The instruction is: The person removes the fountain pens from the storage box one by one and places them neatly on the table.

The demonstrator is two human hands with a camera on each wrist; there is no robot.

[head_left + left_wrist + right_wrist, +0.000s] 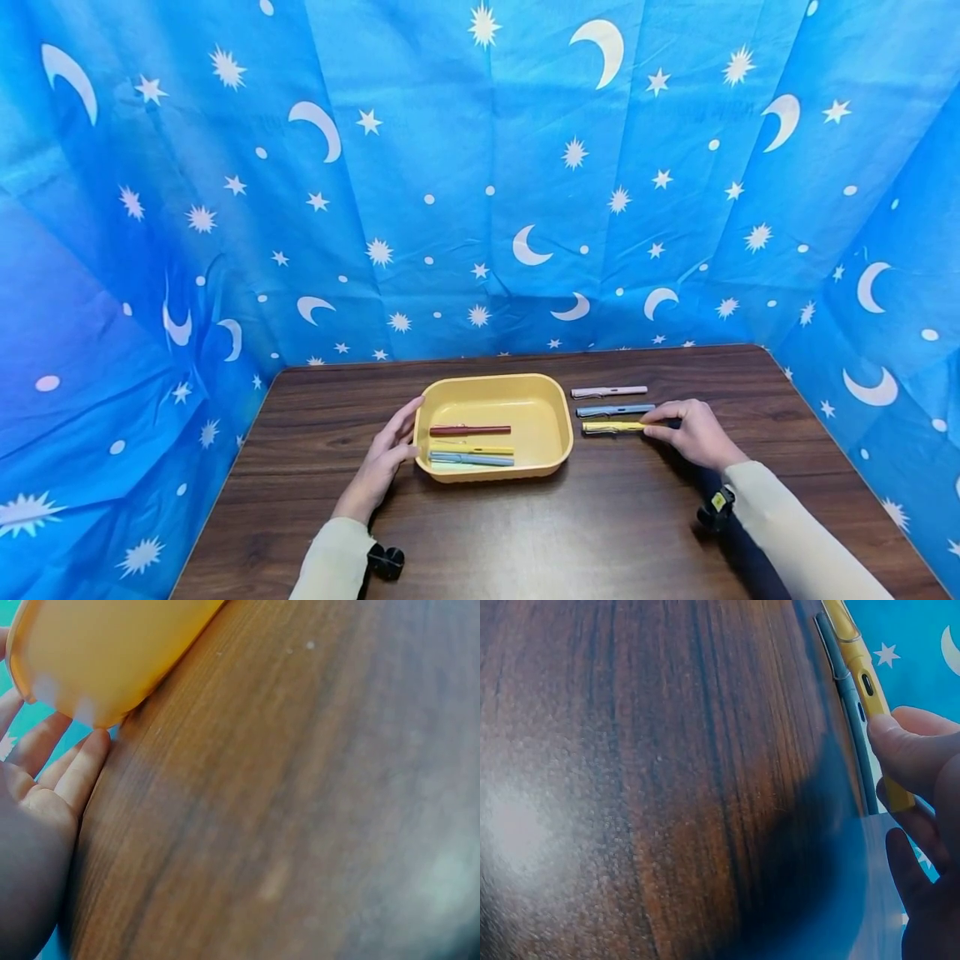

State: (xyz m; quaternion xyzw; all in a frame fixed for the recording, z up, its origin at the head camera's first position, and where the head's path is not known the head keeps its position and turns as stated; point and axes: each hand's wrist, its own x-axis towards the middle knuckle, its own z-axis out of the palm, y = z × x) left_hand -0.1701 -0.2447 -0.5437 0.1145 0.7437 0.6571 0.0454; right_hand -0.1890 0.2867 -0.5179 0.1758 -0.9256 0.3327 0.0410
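Observation:
My right hand [693, 433] pinches the end of a yellow pen [609, 427] between thumb and fingers, right of the tray. In the right wrist view that yellow pen [868, 682] overlaps a grey-blue pen [859, 724] behind it. My left hand [381, 458] rests against the left end of a yellow tray [543, 425], its fingers fairly straight. The left wrist view shows those fingers [84, 769] touching the tray's outer wall [112, 652]. Inside the tray lie a dark red pen [471, 431], a yellow pen [480, 448], a blue pen [483, 460] and a pale green pen [457, 467].
Beyond the pinched pen, the grey-blue pen [615, 411] and a pale pink pen [607, 392] lie roughly parallel on the dark wooden table [510, 533]. A blue cloth [450, 167] with moons and stars hangs behind and at both sides.

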